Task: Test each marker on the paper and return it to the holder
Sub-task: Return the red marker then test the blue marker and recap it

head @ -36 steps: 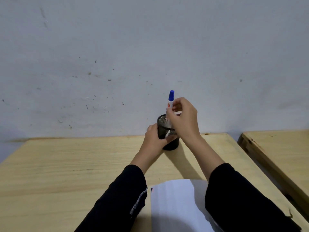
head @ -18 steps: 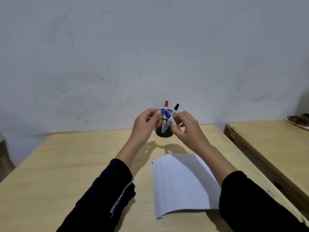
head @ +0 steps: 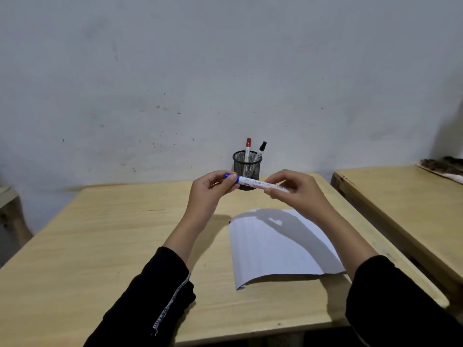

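Note:
A blue-capped marker (head: 253, 182) lies level in the air between both hands, above the table. My left hand (head: 210, 189) pinches its blue cap end. My right hand (head: 293, 190) grips the white barrel's other end. Behind them a black mesh holder (head: 246, 163) stands near the wall with a red-capped marker (head: 248, 146) and a black-capped marker (head: 261, 148) upright in it. A white sheet of paper (head: 278, 246) lies flat on the wooden table (head: 112, 241), below and in front of my right hand, its near edge curled up.
A second wooden table (head: 406, 196) stands to the right across a narrow gap, with a dark object (head: 443, 165) on its far end. The grey wall rises right behind the holder. Part of a stool (head: 10, 204) shows at the far left.
The blue marker came out of the holder and toward me. It turned from upright to level, and my left hand left the holder and took the cap end.

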Demonstrator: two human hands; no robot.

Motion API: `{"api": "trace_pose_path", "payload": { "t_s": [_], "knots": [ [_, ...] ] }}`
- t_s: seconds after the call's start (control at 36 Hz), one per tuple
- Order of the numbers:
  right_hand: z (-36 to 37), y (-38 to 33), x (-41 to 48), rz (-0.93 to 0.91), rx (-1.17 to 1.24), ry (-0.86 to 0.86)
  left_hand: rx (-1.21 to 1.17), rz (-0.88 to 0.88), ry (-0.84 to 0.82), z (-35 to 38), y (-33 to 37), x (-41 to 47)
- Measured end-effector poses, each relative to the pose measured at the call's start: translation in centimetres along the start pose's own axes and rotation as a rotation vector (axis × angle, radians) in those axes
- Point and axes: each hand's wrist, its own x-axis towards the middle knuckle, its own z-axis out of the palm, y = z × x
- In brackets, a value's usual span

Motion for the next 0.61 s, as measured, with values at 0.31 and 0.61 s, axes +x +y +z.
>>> {"api": "trace_pose_path", "payload": {
  "t_s": [0.31, 0.61],
  "knots": [
    [2.9, 0.6, -1.0, 0.293, 0.910, 0.299, -0.195, -0.125, 0.009, 1.7, -1.4, -0.8],
    [3.8, 0.4, 0.1, 0.234, 0.879, 0.272, 0.041, -0.221, 0.071, 0.3, -0.8, 1.0]
  ]
}}
